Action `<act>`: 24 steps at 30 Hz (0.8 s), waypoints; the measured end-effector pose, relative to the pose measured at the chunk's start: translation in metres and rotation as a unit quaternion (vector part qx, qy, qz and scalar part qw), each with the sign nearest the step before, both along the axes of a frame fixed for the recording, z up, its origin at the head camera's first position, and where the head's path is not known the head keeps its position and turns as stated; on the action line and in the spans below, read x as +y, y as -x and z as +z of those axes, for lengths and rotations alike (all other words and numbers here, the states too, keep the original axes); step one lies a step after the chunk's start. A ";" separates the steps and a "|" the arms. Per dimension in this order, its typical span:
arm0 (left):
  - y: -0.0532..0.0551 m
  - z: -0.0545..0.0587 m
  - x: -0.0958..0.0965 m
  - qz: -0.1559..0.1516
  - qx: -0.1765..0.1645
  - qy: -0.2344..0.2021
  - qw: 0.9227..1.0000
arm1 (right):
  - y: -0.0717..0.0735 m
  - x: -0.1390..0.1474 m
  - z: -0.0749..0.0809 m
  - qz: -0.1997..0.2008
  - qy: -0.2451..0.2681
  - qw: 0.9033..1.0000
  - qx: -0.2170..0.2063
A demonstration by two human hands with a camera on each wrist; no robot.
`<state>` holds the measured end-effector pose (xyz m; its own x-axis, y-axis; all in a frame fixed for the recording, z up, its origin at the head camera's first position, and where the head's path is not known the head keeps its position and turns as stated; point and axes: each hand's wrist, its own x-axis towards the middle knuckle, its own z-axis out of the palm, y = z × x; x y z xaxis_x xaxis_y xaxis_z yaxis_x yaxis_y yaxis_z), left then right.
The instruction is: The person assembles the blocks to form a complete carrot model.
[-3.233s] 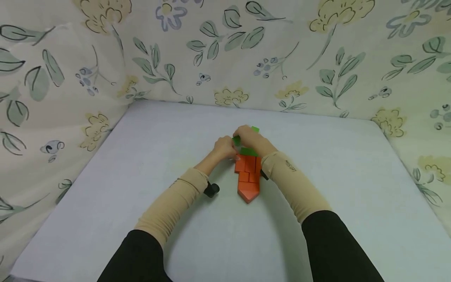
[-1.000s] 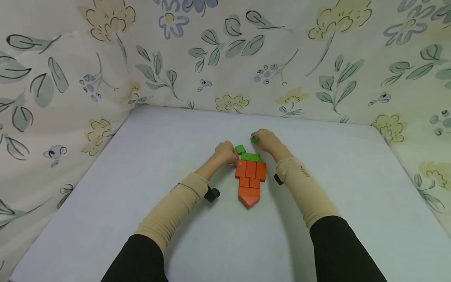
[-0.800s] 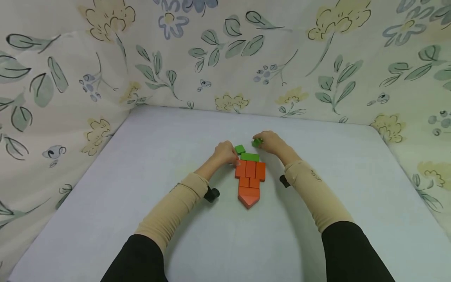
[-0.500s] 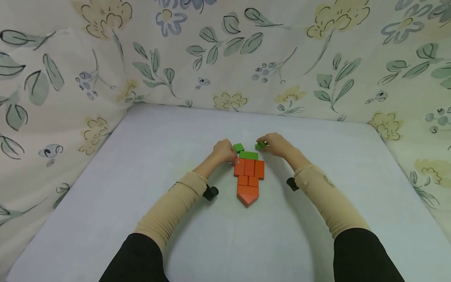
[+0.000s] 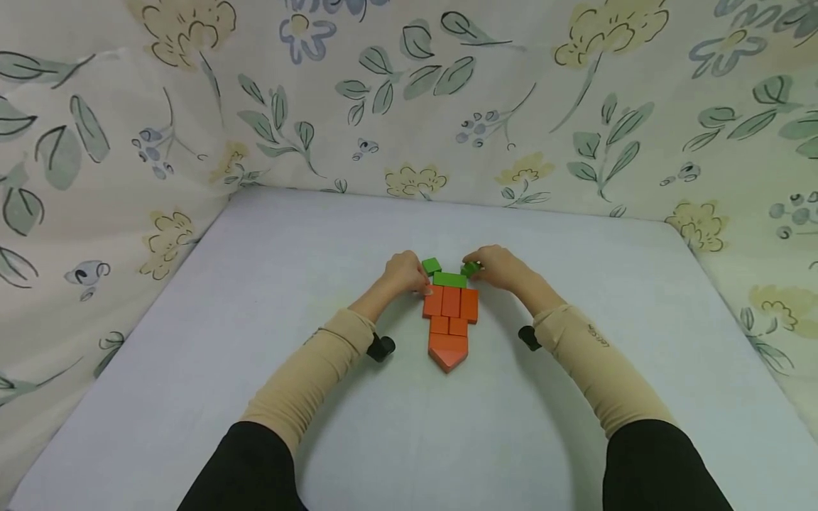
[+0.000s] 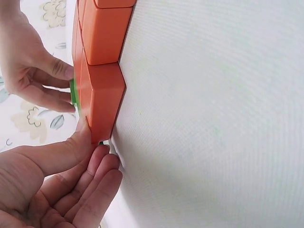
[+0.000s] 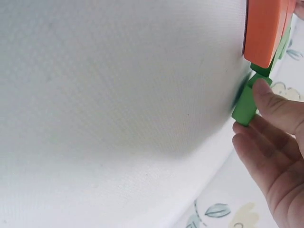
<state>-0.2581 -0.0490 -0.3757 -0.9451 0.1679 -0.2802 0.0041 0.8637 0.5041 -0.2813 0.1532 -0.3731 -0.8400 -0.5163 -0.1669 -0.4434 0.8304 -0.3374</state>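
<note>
Orange wooden blocks [image 5: 450, 301] lie together in a column on the white surface, with a pointed block [image 5: 448, 353] at the near end. A long green block [image 5: 450, 279] lies across their far end. Beyond its left end sits a tilted small green block [image 5: 431, 265]. My right hand [image 5: 501, 267] pinches another small green block [image 7: 246, 103] between thumb and fingertips, close to the long block's right end. My left hand [image 5: 404, 273] is at the column's left side; its thumb touches an orange block [image 6: 107, 99], its other fingers lying loosely at that block's end.
A white table surface [image 5: 358, 440] spreads around the blocks. Floral cloth [image 5: 409, 106] hangs behind it and along the left side. Black wrist cameras [image 5: 381, 348] stick out under both beige sleeves.
My right hand has moved away from the left small green block, carrying the other green block out to the right, then back in and nearer. My left hand has stayed at the orange blocks.
</note>
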 end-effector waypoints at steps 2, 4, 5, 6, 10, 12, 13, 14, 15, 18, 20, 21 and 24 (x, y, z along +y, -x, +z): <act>0.000 0.000 0.000 0.004 -0.001 -0.001 1.000 | -0.001 -0.001 0.001 0.001 -0.006 1.000 -0.001; -0.001 0.000 0.000 0.006 -0.002 -0.003 1.000 | -0.003 -0.002 0.002 -0.001 -0.007 1.000 -0.003; -0.001 0.001 0.000 0.006 -0.001 -0.002 1.000 | -0.003 -0.002 0.002 0.000 -0.007 1.000 -0.003; -0.001 0.001 0.000 0.005 -0.001 -0.002 1.000 | -0.004 -0.002 0.002 0.002 -0.008 1.000 -0.003; 0.000 -0.001 0.000 0.001 0.001 -0.009 1.000 | -0.006 -0.002 0.002 0.003 -0.013 1.000 -0.001; 0.000 -0.001 0.000 -0.001 0.002 -0.013 1.000 | -0.007 -0.002 0.002 0.002 -0.016 1.000 0.000; 0.000 -0.001 0.001 -0.002 0.003 -0.015 1.000 | -0.007 -0.002 0.002 0.001 -0.018 1.000 0.001; 0.000 -0.002 0.001 -0.004 0.004 -0.015 1.000 | -0.007 -0.002 0.001 0.002 -0.021 1.000 0.002; 0.000 -0.002 0.001 -0.006 0.007 -0.013 1.000 | -0.007 -0.003 0.001 0.002 -0.023 1.000 0.003; -0.002 -0.002 0.001 -0.011 0.013 -0.004 1.000 | -0.008 -0.003 0.000 -0.001 -0.036 0.999 0.010; -0.005 -0.002 0.001 -0.014 0.022 0.011 1.000 | -0.008 -0.002 0.002 -0.005 -0.048 0.999 0.014; -0.006 -0.002 0.000 -0.014 0.028 0.020 0.999 | -0.009 -0.001 0.003 -0.008 -0.054 0.998 0.016; -0.009 -0.001 -0.001 -0.010 0.046 0.046 0.998 | -0.008 0.003 0.008 -0.016 -0.065 0.998 0.016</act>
<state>-0.2487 -0.0504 -0.3765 -0.9641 0.1648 -0.2081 0.0644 0.9058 0.4188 -0.2735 0.1566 -0.3651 -0.8615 -0.4649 -0.2042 -0.4248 0.8802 -0.2119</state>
